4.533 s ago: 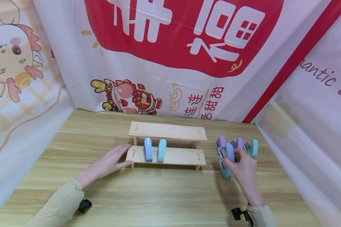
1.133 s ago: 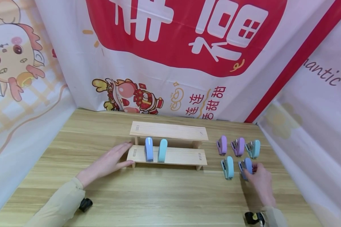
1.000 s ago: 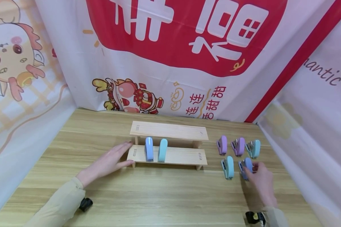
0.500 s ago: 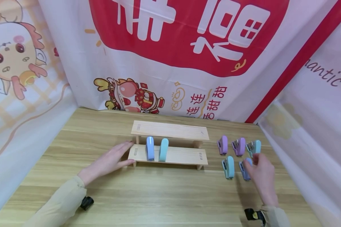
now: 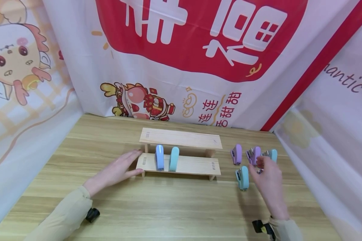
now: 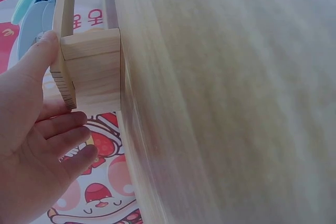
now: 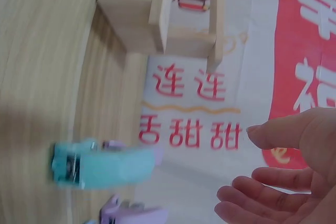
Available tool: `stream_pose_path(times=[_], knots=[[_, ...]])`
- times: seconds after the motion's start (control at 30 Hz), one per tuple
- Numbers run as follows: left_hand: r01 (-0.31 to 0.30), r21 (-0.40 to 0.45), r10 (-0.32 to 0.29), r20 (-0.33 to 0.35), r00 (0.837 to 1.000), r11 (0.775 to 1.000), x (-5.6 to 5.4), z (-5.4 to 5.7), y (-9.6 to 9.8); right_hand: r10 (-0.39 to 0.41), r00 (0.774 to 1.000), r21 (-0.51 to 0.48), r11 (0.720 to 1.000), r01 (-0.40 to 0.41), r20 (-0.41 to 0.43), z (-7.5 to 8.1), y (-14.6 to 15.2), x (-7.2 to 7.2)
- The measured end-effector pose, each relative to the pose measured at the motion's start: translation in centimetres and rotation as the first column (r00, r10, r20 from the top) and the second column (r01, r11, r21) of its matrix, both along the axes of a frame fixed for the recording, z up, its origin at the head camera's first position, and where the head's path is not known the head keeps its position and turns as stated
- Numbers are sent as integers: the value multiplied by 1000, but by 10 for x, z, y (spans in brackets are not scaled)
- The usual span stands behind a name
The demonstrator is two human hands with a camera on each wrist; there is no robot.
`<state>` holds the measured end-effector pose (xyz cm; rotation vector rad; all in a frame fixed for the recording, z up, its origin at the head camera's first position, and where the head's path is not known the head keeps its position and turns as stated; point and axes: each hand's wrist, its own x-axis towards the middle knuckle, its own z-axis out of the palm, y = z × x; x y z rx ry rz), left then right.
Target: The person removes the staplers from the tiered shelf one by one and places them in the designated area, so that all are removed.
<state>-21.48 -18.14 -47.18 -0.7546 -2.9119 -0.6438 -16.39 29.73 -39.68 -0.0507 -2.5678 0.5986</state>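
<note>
My left hand holds the left end of a two-tier wooden shelf, the thumb on the lower board's front corner and the fingers at its side. A blue stapler and a teal stapler stand side by side on that lower board. My right hand hovers over the group of staplers on the right, thumb and fingers apart, holding nothing. It hides most of another blue stapler beneath it. Around it stand a teal stapler, two purple ones, of which one is the left purple stapler, and a far teal stapler.
The wood-grain table is enclosed by printed cloth at the back and on both sides. The shelf's upper board lies behind the lower one. Black wrist cameras are strapped to both wrists.
My right hand has set the blue stapler down in the front row at right, let go, and moved up and left off it. The left hand stays at the shelf.
</note>
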Motion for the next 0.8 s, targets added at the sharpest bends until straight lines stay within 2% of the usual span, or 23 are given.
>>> stream_pose_path(times=[0.1, 0.3, 0.43, 0.53, 0.8], knots=[[-3, 0, 3, 5, 1000, 1000, 1, 0, 0, 43, 999, -15, 999, -43, 4, 1, -14, 0], [0, 2, 0, 8, 1000, 1000, 1, 1, -1, 97, 995, 21, 995, -97, -4, 0, -42, -4], [0, 5, 0, 12, 1000, 1000, 1, 1, 0, 136, 991, -10, 991, -136, 14, -3, -60, -6], [0, 7, 0, 11, 1000, 1000, 1, 1, -1, 185, 983, -33, 982, -185, -1, -4, -73, -8], [3, 8, -3, 9, 1000, 1000, 1, 0, -1, 296, 952, -17, 954, -298, -83, -13, -105, -10]])
